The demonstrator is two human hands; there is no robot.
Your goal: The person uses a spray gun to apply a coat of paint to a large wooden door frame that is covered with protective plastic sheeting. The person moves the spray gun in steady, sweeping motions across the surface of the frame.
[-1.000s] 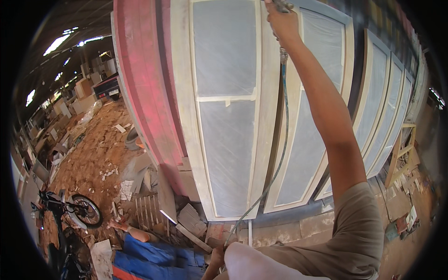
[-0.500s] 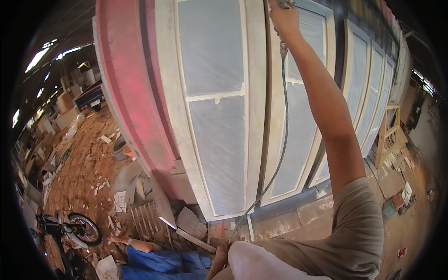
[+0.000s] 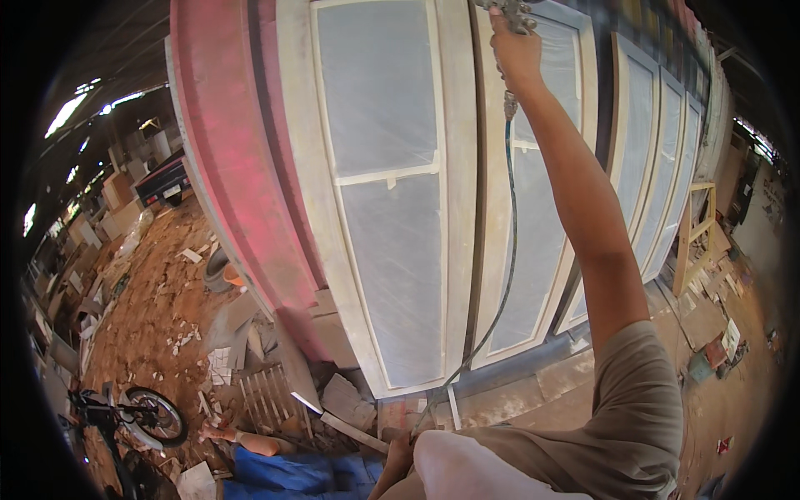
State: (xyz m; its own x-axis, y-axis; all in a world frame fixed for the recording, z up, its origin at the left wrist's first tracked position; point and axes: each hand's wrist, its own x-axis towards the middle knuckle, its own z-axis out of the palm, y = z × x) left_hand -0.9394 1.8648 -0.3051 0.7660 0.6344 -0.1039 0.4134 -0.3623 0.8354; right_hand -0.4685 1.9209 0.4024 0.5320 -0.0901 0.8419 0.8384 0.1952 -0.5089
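Note:
My right hand [image 3: 518, 52] is raised at the top, closed on a metal spray gun [image 3: 514, 15]. A blue-green hose [image 3: 511, 221] hangs from the gun down to my left hand [image 3: 398, 450], low in the middle, which appears closed around it, partly hidden by pale cloth. Behind the gun and hose stand upright cream-framed doors [image 3: 385, 250], their panels covered in translucent sheeting with taped edges.
Pink boards [image 3: 218, 150] stand left of the doors. At lower left lie a motorbike [image 3: 129, 421], blue sheeting [image 3: 283, 479] and scraps; another person's arm [image 3: 258, 442] shows there. A wooden frame [image 3: 696, 250] leans at right, a truck [image 3: 158, 179] stands far left.
The view has shifted, moving the doors and boards left in the picture since a second ago. My right hand and the gun sit slightly lower and further right than before.

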